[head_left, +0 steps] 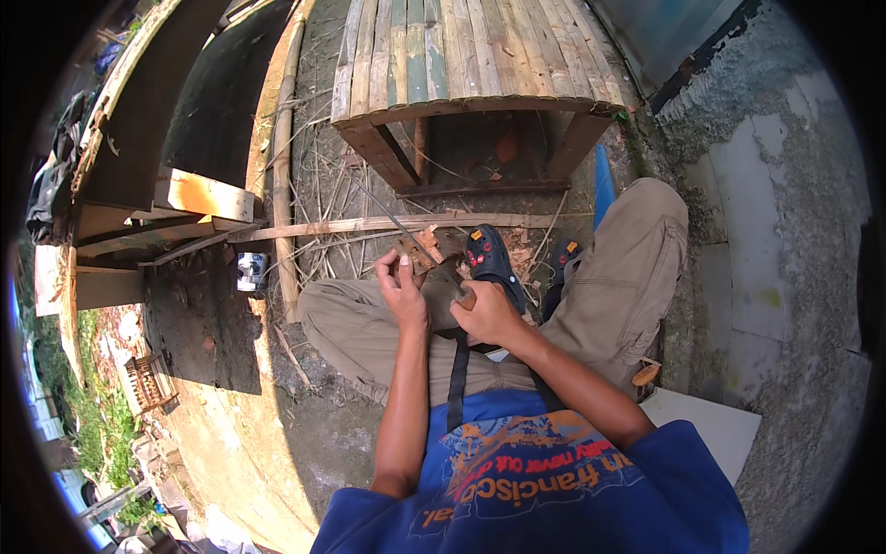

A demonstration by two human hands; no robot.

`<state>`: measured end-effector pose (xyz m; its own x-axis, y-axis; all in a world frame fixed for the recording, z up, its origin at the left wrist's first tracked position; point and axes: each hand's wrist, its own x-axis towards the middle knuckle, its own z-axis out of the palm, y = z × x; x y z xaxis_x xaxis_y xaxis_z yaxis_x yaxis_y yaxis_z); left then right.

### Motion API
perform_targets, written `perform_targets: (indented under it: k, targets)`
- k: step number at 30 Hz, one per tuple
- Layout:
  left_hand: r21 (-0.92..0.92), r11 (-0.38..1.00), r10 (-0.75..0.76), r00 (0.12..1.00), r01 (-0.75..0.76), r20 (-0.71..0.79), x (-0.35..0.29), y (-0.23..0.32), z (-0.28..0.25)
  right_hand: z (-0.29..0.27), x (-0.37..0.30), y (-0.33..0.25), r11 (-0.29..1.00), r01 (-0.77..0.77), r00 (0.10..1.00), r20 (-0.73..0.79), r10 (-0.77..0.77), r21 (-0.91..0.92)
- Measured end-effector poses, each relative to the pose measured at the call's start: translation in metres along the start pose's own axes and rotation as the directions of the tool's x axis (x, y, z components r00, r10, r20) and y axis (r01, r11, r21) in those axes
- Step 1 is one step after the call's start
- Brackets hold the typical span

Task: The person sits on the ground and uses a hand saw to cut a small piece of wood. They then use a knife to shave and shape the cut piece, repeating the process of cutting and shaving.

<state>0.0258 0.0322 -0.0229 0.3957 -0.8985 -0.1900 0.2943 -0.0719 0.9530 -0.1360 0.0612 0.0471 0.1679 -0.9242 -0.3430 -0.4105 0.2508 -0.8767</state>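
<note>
Sunlight and shade split a rough yard (318,434), where a weathered wall (766,249) rises on the right and a slatted table (471,55) stands at the far side. Seated low on the ground, we work with both bare hands before us, between our bent knees. Our right hand (489,316) grips a wooden handle (468,296), its fingers closed around it; from there a long, thin, dark tool (397,221) points to the far left. Our left hand (402,291), thumb and fingers pinched together, holds a small brown piece (413,256) just left of the tool; whether the two touch, we cannot tell.

Just beyond our right hand, we see a dark shoe (492,263) dotted with colored charms. Tan trousers (620,268) cover our legs, below a blue shirt (572,503). A long wooden strip (360,226) lies across the ground between us and the table, among dry stalks (318,189). Left of our knee sits a can (251,272), near a wooden frame (208,196). To the right, a blue object (603,185) leans by the table, and a white board (706,427) lies at the foot of the wall, near a dry leaf (646,374).
</note>
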Motion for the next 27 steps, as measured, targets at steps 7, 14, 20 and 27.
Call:
perform_targets:
  k: [7,14,20,27]
  targets:
    - [-0.039,0.999,-0.013,0.999,0.011,-0.043,0.0,0.006,0.002,-0.003,-0.006,-0.021,0.994,0.077,0.994,-0.079,-0.071,0.075]
    - [-0.059,0.998,-0.021,0.999,0.018,-0.044,0.003,0.007,-0.002,-0.001,0.0,0.007,0.998,-0.034,0.999,0.004,0.034,-0.055]
    - [-0.052,0.999,-0.01,1.0,0.009,-0.025,0.006,0.005,-0.007,0.018,0.001,0.025,0.998,-0.044,0.997,-0.073,0.041,-0.043]
    - [0.056,0.998,0.028,0.999,-0.025,-0.044,0.044,0.019,-0.027,0.004,-0.001,0.01,0.983,-0.012,0.989,-0.144,0.039,0.185]
